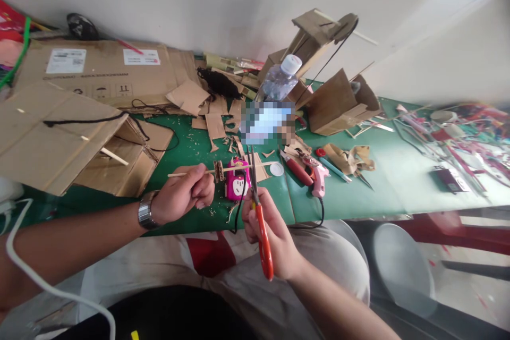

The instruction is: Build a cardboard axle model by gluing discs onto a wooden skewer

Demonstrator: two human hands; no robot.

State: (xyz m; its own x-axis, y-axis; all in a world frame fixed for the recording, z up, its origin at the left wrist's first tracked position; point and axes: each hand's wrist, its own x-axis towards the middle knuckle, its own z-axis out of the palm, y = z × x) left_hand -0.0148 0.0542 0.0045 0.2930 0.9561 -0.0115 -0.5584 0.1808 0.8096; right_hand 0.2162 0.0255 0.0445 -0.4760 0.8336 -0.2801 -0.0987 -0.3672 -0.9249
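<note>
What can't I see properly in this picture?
All in the head view:
Lower part of the bottle: covered by a pixelated patch.
Middle of the wooden stick: hidden by the left hand.
Part of the scissors' handles: hidden by the right hand.
Single pieces in the colourful heap: too blurred.
Red thing: cut off by the left edge.

Green table (350, 202) beneath cardboard scraps (215, 125) and pink glue gun (320, 179)
</note>
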